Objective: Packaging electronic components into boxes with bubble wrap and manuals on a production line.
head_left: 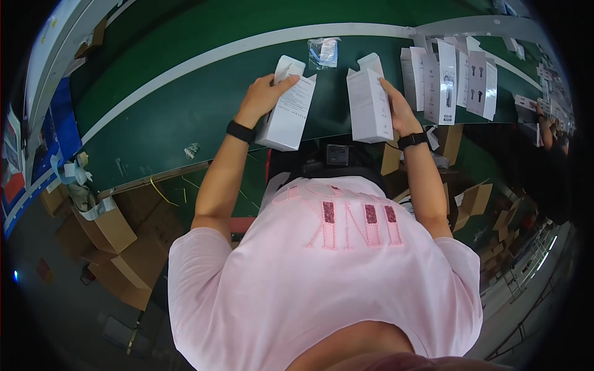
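Left fingers (286, 83) are clamping 1 white box (288, 117) near its raised flap; right fingers (390, 89) are gripping a 2nd white box (369, 111) along its right side. Clear packet (323, 53) is lying on the green worktop (179, 123), beyond and between both sets of fingers. Printed cartons (448, 86) are standing just right of the right fingers.

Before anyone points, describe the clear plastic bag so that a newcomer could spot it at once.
On the green workbench, find the white rail along its far side. Near it, beyond the gap between the white carton in the left hand and a second carton in the right hand, lies the clear plastic bag. Unlike the boxy cartons, it is crinkled, see-through and shows blue.
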Action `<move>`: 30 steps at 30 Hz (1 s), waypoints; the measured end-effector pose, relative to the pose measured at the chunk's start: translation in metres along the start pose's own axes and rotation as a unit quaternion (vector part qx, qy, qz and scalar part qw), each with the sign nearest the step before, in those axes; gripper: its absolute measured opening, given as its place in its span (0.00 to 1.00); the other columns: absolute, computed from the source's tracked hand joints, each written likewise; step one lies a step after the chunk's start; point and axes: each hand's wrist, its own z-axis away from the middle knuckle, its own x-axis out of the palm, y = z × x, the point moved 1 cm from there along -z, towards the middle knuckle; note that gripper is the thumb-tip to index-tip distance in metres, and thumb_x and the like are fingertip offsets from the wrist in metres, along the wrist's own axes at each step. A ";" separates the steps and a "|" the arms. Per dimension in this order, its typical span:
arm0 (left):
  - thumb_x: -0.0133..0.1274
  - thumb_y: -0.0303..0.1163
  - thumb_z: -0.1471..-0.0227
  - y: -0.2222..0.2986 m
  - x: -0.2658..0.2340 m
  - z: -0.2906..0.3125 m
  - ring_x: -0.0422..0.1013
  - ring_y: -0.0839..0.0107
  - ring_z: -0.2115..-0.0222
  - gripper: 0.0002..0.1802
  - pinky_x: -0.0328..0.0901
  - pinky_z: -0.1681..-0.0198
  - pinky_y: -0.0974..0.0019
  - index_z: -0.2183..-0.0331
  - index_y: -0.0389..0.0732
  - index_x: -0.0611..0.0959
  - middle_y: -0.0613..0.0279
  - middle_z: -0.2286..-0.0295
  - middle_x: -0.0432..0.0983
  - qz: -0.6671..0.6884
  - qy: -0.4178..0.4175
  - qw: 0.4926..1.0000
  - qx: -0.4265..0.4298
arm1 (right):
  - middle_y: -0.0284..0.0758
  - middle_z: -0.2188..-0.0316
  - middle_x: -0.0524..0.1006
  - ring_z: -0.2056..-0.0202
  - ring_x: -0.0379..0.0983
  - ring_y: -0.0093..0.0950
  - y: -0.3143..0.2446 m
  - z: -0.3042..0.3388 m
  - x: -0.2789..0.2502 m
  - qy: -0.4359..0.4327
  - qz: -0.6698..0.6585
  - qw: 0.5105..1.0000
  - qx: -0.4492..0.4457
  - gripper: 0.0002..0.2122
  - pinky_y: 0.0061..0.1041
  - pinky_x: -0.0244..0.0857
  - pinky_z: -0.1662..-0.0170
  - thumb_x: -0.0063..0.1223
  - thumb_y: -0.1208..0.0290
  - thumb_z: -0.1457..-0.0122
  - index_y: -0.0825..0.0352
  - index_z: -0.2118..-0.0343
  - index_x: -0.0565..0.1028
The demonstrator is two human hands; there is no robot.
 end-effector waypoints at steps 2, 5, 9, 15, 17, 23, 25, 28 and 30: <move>0.54 0.62 0.53 -0.001 -0.008 0.014 0.76 0.66 0.70 0.38 0.68 0.65 0.67 0.63 0.30 0.82 0.55 0.70 0.79 0.156 -0.047 0.985 -0.065 | 0.39 0.58 0.76 0.59 0.74 0.30 0.002 -0.004 -0.009 -0.001 -0.021 1.000 -0.012 0.22 0.30 0.70 0.55 0.47 0.56 0.38 0.69 0.49 0.69; 0.55 0.57 0.49 0.013 -0.026 0.031 0.74 0.71 0.68 0.34 0.67 0.65 0.71 0.62 0.31 0.81 0.56 0.68 0.79 0.331 -0.091 0.932 -0.119 | 0.37 0.59 0.76 0.57 0.73 0.30 -0.002 -0.018 -0.027 -0.006 -0.052 0.996 -0.067 0.21 0.30 0.67 0.52 0.49 0.58 0.39 0.69 0.50 0.70; 0.54 0.56 0.48 0.000 -0.021 0.041 0.73 0.72 0.65 0.33 0.67 0.63 0.71 0.60 0.31 0.80 0.55 0.64 0.78 0.378 -0.051 0.917 -0.116 | 0.40 0.45 0.68 0.45 0.64 0.33 -0.010 -0.038 -0.042 0.170 0.308 0.909 -0.225 0.24 0.29 0.55 0.42 0.45 0.64 0.38 0.71 0.42 0.63; 0.53 0.55 0.47 -0.004 -0.036 0.061 0.72 0.72 0.63 0.32 0.66 0.59 0.70 0.56 0.34 0.78 0.60 0.64 0.77 0.428 -0.020 0.895 -0.123 | 0.47 0.45 0.65 0.45 0.61 0.44 -0.018 -0.011 0.068 0.144 0.588 0.554 -0.571 0.29 0.36 0.56 0.42 0.57 0.72 0.48 0.65 0.42 0.63; 0.53 0.55 0.47 -0.011 -0.036 0.056 0.72 0.72 0.63 0.32 0.66 0.59 0.70 0.55 0.35 0.77 0.60 0.63 0.76 0.438 -0.009 0.891 -0.116 | 0.49 0.45 0.64 0.47 0.62 0.45 -0.018 -0.039 0.100 0.074 0.645 0.527 -0.549 0.31 0.39 0.56 0.43 0.59 0.73 0.52 0.60 0.42 0.63; 0.55 0.53 0.48 -0.041 -0.026 0.065 0.71 0.71 0.59 0.32 0.65 0.55 0.70 0.53 0.35 0.76 0.58 0.59 0.75 0.465 -0.046 0.875 -0.124 | 0.40 0.55 0.74 0.53 0.69 0.40 -0.014 -0.115 0.125 0.040 0.829 0.343 -0.439 0.23 0.39 0.60 0.47 0.51 0.75 0.50 0.56 0.49 0.71; 0.60 0.46 0.51 -0.043 -0.024 0.075 0.71 0.70 0.57 0.32 0.64 0.53 0.69 0.50 0.35 0.74 0.57 0.57 0.74 0.461 -0.069 0.870 -0.158 | 0.40 0.60 0.76 0.56 0.71 0.40 -0.024 -0.122 0.125 0.039 0.814 0.396 -0.423 0.20 0.38 0.62 0.50 0.52 0.76 0.52 0.59 0.52 0.73; 0.68 0.31 0.62 -0.025 -0.027 0.097 0.67 0.65 0.51 0.44 0.61 0.47 0.63 0.44 0.36 0.65 0.56 0.54 0.72 0.285 -0.029 0.954 0.086 | 0.42 0.71 0.79 0.67 0.77 0.38 -0.058 -0.096 0.116 0.072 0.672 0.549 -0.492 0.12 0.33 0.69 0.61 0.52 0.73 0.48 0.65 0.59 0.76; 0.69 0.31 0.63 -0.025 -0.033 0.114 0.65 0.65 0.49 0.46 0.58 0.45 0.62 0.43 0.37 0.64 0.56 0.52 0.70 0.273 -0.003 0.951 0.143 | 0.43 0.70 0.79 0.67 0.77 0.36 -0.090 -0.062 0.116 0.102 0.622 0.624 -0.461 0.11 0.30 0.70 0.62 0.52 0.71 0.46 0.65 0.59 0.76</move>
